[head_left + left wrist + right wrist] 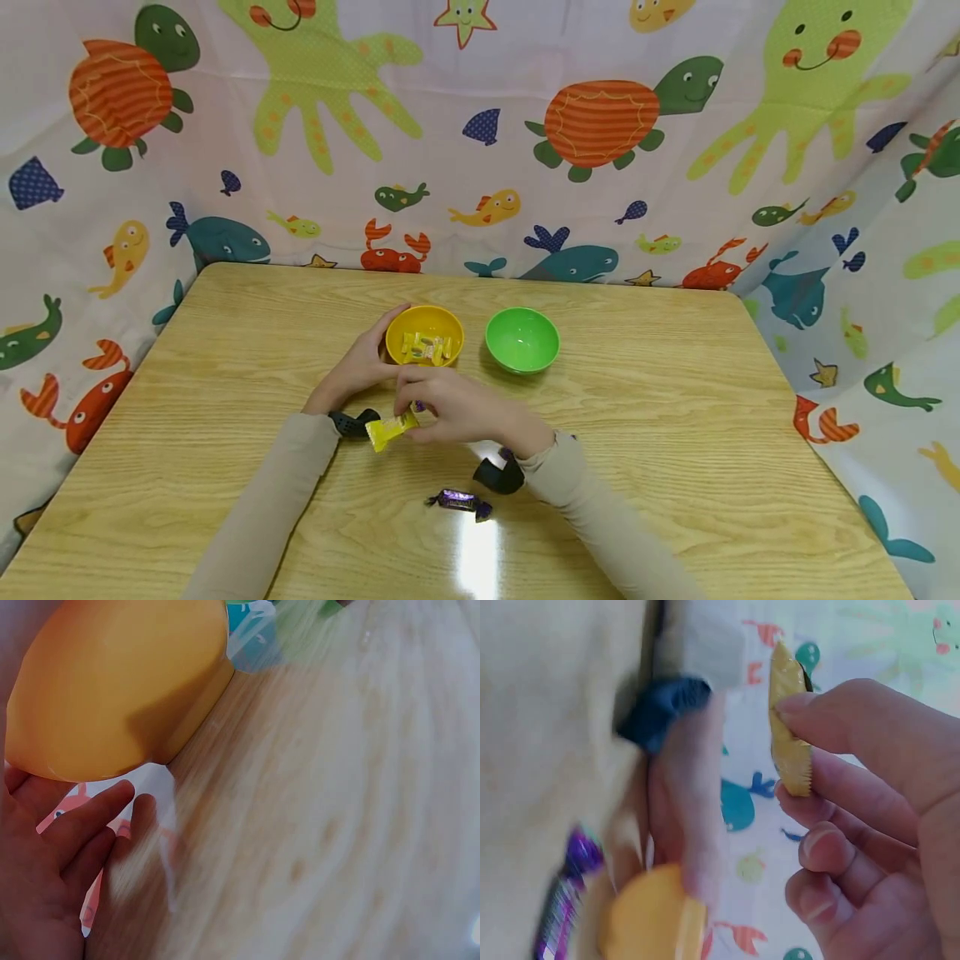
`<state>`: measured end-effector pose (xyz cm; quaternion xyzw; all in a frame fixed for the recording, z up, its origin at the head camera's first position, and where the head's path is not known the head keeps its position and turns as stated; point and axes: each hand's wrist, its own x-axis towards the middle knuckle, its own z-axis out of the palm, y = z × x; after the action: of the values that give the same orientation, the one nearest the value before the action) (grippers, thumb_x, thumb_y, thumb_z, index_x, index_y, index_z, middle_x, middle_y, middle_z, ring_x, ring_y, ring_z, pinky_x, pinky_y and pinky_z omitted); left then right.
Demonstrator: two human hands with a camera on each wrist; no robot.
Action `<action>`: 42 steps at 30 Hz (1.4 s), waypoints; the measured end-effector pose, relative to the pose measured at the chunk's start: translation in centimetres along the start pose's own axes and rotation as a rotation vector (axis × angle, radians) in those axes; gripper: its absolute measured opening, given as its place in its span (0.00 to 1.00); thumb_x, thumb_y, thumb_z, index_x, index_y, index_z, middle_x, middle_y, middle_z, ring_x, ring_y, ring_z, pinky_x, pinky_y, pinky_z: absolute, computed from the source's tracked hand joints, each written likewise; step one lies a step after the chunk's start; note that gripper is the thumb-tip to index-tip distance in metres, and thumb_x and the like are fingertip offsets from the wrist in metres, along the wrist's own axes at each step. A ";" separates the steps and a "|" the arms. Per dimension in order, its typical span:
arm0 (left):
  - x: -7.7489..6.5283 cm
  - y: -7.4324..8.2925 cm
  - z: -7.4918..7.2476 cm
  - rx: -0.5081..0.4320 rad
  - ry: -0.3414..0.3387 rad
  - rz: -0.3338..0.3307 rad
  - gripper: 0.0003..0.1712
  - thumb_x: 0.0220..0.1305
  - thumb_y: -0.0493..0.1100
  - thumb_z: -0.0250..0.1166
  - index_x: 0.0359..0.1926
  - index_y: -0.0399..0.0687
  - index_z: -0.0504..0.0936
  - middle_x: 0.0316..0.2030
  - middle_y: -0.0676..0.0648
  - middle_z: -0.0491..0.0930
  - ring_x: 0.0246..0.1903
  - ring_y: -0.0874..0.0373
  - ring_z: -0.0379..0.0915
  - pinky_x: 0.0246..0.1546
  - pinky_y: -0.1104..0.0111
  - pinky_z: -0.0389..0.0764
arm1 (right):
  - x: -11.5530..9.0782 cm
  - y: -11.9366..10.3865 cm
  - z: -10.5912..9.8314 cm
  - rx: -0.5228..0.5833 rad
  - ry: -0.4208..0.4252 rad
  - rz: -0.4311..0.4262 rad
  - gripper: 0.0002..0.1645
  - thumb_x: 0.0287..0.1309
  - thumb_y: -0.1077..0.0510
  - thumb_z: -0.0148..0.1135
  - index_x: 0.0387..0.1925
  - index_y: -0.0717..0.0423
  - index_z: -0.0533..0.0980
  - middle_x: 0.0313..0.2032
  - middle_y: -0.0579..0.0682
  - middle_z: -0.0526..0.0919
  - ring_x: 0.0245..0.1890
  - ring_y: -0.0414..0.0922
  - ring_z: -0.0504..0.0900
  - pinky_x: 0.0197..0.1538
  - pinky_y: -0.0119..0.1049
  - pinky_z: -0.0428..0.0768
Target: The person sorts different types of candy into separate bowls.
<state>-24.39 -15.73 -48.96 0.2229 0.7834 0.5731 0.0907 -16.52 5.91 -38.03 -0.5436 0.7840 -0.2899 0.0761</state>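
Observation:
My left hand (356,362) holds the yellow-orange bowl (425,316) from its left side, thumb at the front and fingers round the far side. In the left wrist view its fingers (90,821) lie against the lower wall of the bowl (127,690). Several yellow wrapped candies (427,347) lie inside. In front of that bowl, my right hand (457,404) pinches one yellow wrapped candy (388,430) between thumb and fingers, raised over the table. The right wrist view shows this candy (789,742) upright against the thumb tip.
To the right of the yellow-orange bowl stands a green bowl (522,337). A purple wrapped candy (459,500) lies on the wooden table (675,433) nearer the front. Another purple candy (418,407) is mostly hidden behind the right hand. A patterned curtain (465,167) borders the table.

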 end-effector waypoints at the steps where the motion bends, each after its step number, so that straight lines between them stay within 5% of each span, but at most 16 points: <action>1: 0.0 0.0 0.0 -0.003 -0.003 -0.004 0.59 0.54 0.40 0.77 0.79 0.53 0.50 0.71 0.46 0.61 0.67 0.49 0.61 0.68 0.50 0.61 | 0.1 0.3 -0.5 -0.004 0.014 0.005 0.10 0.53 0.63 0.73 0.39 0.58 0.82 0.40 0.48 0.76 0.31 0.42 0.73 0.37 0.23 0.71; 5: 0.0 0.3 -0.1 -0.005 -0.019 -0.012 0.59 0.54 0.37 0.76 0.79 0.50 0.48 0.71 0.43 0.61 0.65 0.47 0.62 0.66 0.50 0.63 | 0.5 1.5 -2.3 -0.032 0.057 0.043 0.09 0.54 0.63 0.72 0.38 0.58 0.82 0.40 0.47 0.76 0.31 0.44 0.73 0.36 0.25 0.71; 10: -0.5 2.5 -0.2 0.004 -0.026 -0.011 0.58 0.54 0.39 0.76 0.78 0.44 0.49 0.72 0.37 0.58 0.69 0.44 0.57 0.69 0.49 0.58 | 1.0 4.0 -3.8 -0.045 0.180 0.085 0.08 0.53 0.64 0.71 0.37 0.61 0.82 0.37 0.51 0.76 0.26 0.42 0.69 0.30 0.28 0.70; 15: -0.5 2.1 0.0 0.015 -0.021 -0.037 0.60 0.55 0.43 0.77 0.79 0.48 0.47 0.73 0.41 0.56 0.70 0.45 0.56 0.70 0.48 0.56 | 1.2 6.4 -4.1 -0.087 0.260 0.253 0.10 0.54 0.63 0.72 0.38 0.62 0.83 0.37 0.52 0.76 0.27 0.43 0.70 0.31 0.29 0.71; 20: -0.2 0.2 0.1 0.028 -0.004 -0.020 0.61 0.53 0.46 0.78 0.79 0.54 0.48 0.74 0.45 0.57 0.70 0.48 0.57 0.71 0.49 0.55 | 1.8 8.0 -3.2 -0.131 0.262 0.394 0.12 0.56 0.61 0.71 0.41 0.63 0.84 0.39 0.53 0.77 0.36 0.46 0.75 0.38 0.30 0.75; 25: -0.1 -0.1 0.1 0.032 0.004 -0.018 0.61 0.52 0.48 0.79 0.79 0.55 0.49 0.74 0.49 0.56 0.71 0.50 0.55 0.72 0.49 0.53 | 2.2 9.0 -2.1 -0.218 0.245 0.467 0.12 0.56 0.58 0.72 0.41 0.60 0.85 0.38 0.51 0.75 0.36 0.44 0.74 0.39 0.30 0.76; 42: -0.1 0.2 0.1 0.025 0.006 -0.029 0.61 0.53 0.48 0.78 0.79 0.56 0.49 0.74 0.49 0.56 0.71 0.50 0.54 0.72 0.49 0.53 | 2.8 8.8 -1.3 -0.313 0.144 0.535 0.09 0.59 0.56 0.71 0.38 0.57 0.87 0.33 0.49 0.75 0.32 0.42 0.74 0.37 0.32 0.77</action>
<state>-24.23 -15.60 -48.82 0.2107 0.7938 0.5627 0.0938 -25.25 6.02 -41.17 -0.3014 0.9376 -0.1731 0.0091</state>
